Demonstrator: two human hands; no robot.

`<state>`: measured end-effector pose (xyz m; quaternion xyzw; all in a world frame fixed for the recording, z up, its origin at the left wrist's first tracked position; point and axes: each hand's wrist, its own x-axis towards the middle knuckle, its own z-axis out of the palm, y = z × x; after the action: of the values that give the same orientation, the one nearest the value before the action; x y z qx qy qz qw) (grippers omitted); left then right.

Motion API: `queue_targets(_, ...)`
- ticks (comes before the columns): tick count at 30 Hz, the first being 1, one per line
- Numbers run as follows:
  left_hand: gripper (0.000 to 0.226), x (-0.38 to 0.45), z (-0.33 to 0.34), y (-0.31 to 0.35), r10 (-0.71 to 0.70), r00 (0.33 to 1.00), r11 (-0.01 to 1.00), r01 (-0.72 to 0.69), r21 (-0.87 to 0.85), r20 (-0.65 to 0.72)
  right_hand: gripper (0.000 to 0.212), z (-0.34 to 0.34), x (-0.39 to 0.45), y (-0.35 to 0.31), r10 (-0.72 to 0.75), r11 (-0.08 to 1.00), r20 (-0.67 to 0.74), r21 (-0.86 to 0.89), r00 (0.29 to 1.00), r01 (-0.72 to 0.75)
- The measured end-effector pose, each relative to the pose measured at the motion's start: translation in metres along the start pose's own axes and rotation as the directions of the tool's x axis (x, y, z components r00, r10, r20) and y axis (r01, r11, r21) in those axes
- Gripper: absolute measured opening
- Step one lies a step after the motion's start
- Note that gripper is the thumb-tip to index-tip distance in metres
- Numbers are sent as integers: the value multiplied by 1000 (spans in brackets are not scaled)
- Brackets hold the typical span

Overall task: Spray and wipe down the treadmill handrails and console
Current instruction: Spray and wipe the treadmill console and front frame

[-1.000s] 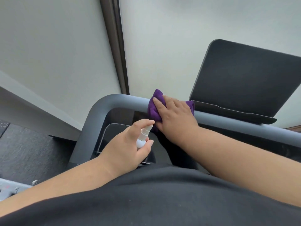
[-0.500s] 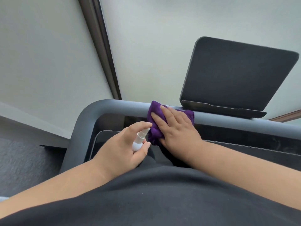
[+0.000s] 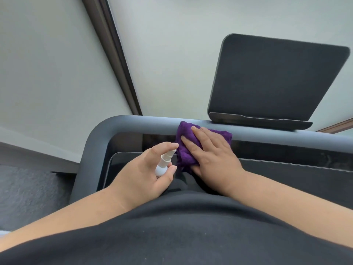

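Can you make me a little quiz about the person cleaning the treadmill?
1. True or false: the purple cloth is lying on the floor.
2. Which hand holds the white spray bottle? A. left hand B. right hand
3. Fill in: the right hand presses the cloth against the grey ____.

Key: 1 false; 2 A; 3 handrail.

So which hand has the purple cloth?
The right hand, pressing the purple cloth on the handrail; the left hand grips the spray bottle.
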<state>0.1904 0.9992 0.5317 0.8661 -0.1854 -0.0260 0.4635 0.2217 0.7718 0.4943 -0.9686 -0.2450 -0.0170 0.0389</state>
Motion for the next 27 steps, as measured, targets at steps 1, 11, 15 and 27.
queue_targets(1,48,-2,-1,-1,-5,1000,1000,5,-1,1,73,0,7,-3,6,1000,10,-8,1000,-6)
queue_targets(11,52,-15,-4,3,-70,997,997,71,22,-38,90,-15,121,-49,62,998,202,16,977,-67)
queue_targets(15,49,-21,-10,1,-47,996,998,50,33,-76,84,-14,73,-46,-11,1000,104,10,994,10)
queue_targets(27,54,-40,-21,-6,-124,987,989,132,68,-104,81,-15,122,-61,17,999,147,31,989,-22)
